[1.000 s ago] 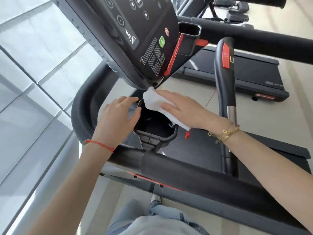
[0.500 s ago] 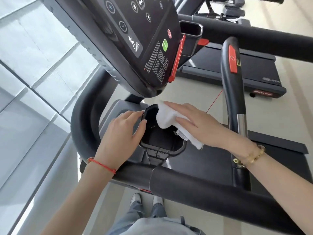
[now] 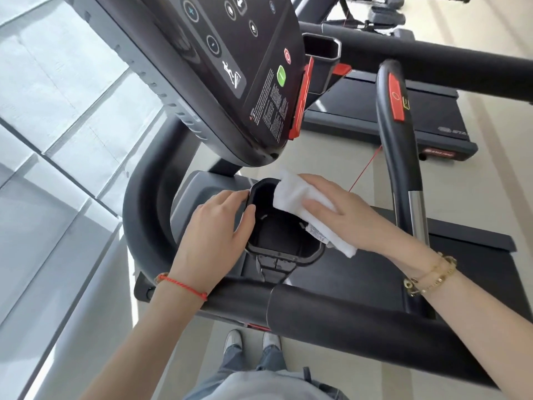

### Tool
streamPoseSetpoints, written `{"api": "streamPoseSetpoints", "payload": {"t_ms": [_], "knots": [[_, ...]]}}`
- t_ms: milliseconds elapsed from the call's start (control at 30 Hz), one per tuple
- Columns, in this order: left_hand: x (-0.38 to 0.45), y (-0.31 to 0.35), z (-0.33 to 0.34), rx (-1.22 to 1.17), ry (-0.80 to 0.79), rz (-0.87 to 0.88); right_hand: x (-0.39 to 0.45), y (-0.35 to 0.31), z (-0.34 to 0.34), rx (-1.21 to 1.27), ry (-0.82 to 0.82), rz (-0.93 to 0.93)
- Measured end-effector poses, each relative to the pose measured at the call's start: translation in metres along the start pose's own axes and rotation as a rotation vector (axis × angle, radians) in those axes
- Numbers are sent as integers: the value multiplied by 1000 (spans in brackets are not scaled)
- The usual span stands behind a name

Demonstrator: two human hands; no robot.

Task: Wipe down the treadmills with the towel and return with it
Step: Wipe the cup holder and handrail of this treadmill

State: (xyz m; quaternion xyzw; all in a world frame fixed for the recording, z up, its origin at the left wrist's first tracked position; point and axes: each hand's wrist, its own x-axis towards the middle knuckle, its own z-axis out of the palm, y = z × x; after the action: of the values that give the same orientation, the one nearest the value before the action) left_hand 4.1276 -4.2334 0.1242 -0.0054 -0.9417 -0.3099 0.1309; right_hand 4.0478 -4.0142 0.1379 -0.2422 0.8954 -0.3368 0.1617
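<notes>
White cloth, the towel (image 3: 300,197), lies folded over the far right rim of the black cup holder (image 3: 284,241), which sits below the slanted console (image 3: 230,67) of the nearest treadmill (image 3: 360,321). The right hand (image 3: 343,215) presses down on the towel with its fingers straight and close together, the palm flat over the cloth; one end of the towel sticks out past the fingertips toward the console, and the other end, with a small label showing, hangs out under the heel of the hand by the holder's right edge. The left hand (image 3: 213,235) rests on the holder's left side, its fingers lightly curled along the outer wall and the thumb lying on the rim. A red cord bracelet (image 3: 184,285) circles the left wrist, and gold bracelets (image 3: 432,277) the right. The thick black handrail (image 3: 346,316) crosses in front of both forearms. A curved grip with a red button (image 3: 395,98) rises to the right of the towel. A second treadmill (image 3: 403,116) stands beyond on the pale floor. Grey glass panels (image 3: 57,125) fill the left side.
</notes>
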Motion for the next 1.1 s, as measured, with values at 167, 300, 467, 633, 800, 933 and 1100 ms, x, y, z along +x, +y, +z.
{"api": "streamPoseSetpoints", "payload": {"t_ms": [167,300,467,633,800,933,1100], "knots": [[1,0,1,3,4,5,29,-18,0,-186,-59,-65],[2,-1,1,-4,-6,6,53,-30,4,-355,-98,-110],[3,0,-1,3,-16,-3,14,-17,3,-21,53,90],[4,0,0,9,-22,-11,-24,-17,36,92,211,197],[3,0,-1,13,-12,1,6,-23,10,157,101,222],[3,0,0,23,-17,7,-22,-33,33,320,213,291],[4,0,1,17,-19,1,-50,-36,60,459,279,352]]}}
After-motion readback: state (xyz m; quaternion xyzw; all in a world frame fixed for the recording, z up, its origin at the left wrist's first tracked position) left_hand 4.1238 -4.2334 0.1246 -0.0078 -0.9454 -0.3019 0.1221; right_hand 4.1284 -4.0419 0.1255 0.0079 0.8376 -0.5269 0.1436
